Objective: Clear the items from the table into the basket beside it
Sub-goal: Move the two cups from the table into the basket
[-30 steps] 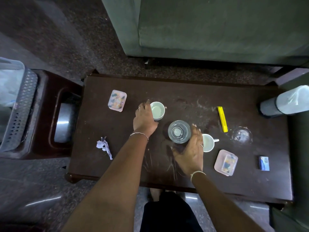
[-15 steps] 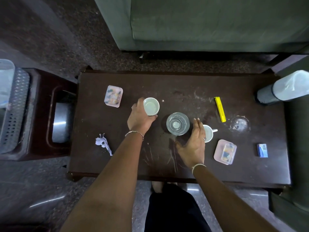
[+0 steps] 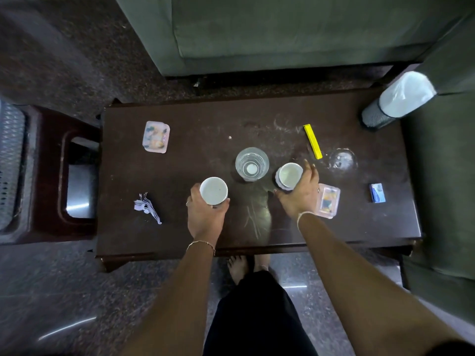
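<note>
My left hand (image 3: 205,214) grips a white cup (image 3: 213,190), lifted above the dark wooden table (image 3: 205,119). My right hand (image 3: 299,195) holds a second white cup (image 3: 290,175) just right of a clear glass (image 3: 252,164) standing mid-table. Also on the table lie two small plastic boxes, one at the back left (image 3: 156,136) and one by my right wrist (image 3: 329,200), a yellow stick (image 3: 312,141), a paper scrap (image 3: 146,206), a clear lid (image 3: 343,159) and a small blue box (image 3: 377,193). The grey basket (image 3: 11,160) stands at the far left edge.
A dark stool (image 3: 51,176) stands between the table and the basket. A green sofa (image 3: 282,34) lies beyond the table and another seat (image 3: 442,176) is at the right. A grey bin with a white liner (image 3: 398,98) sits by the table's back right corner.
My left hand has lifted its cup and drawn it toward me. My right hand has moved off the glass and taken hold of the second cup, raising it.
</note>
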{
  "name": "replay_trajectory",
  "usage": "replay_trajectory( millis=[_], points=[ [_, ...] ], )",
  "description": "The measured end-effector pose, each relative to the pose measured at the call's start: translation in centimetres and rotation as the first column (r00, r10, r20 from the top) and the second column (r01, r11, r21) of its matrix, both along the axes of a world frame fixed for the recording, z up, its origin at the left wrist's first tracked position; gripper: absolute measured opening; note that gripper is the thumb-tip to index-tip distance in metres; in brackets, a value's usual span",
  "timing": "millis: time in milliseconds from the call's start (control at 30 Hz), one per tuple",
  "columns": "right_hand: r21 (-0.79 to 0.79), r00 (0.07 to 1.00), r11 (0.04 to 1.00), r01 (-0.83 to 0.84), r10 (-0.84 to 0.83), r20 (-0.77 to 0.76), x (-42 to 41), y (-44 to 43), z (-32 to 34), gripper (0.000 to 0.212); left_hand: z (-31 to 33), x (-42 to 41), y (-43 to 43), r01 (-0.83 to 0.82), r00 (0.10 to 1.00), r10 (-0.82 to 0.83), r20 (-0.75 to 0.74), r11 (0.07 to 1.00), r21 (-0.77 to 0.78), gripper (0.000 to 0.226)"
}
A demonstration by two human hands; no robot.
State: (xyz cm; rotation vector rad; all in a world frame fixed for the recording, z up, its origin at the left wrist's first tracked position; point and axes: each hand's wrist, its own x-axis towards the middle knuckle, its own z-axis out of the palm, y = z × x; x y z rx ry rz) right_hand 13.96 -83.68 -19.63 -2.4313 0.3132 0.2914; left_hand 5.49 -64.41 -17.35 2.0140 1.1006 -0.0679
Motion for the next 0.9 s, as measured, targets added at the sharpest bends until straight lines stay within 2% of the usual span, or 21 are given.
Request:
replay_trajectory(
  millis=[333, 467, 667, 900],
  points=[
    [-0.041, 1.0, 0.999, -0.025, 0.025, -0.006, 1.4, -0.3, -2.5, 0.089, -1.2, -2.4, -0.5, 0.067, 0.998, -0.068, 0.009, 0.997, 0.022, 0.073],
    [-0.079, 0.995, 0.992, -0.1, 0.097, -0.036, 1.8, -1.5, -1.8, 0.088, -0.5, -2.7, -0.9, 0.061, 0.998, -0.061, -0.004, 0.997, 0.039, 0.075],
    [-0.074, 0.996, 0.993, -0.091, 0.092, 0.01, -0.4, -3.1, 1.6, 0.084, 2.0, -4.0, -2.2, 0.059, 0.998, -0.059, -0.002, 0.998, 0.024, 0.073],
    [-0.093, 0.986, 0.99, -0.108, 0.119, 0.116, -5.9, -3.3, 8.9, 0.081, 8.1, -7.6, -3.3, 0.069, 0.994, -0.069, 0.084, 0.998, 0.008, 0.07]
  ],
)
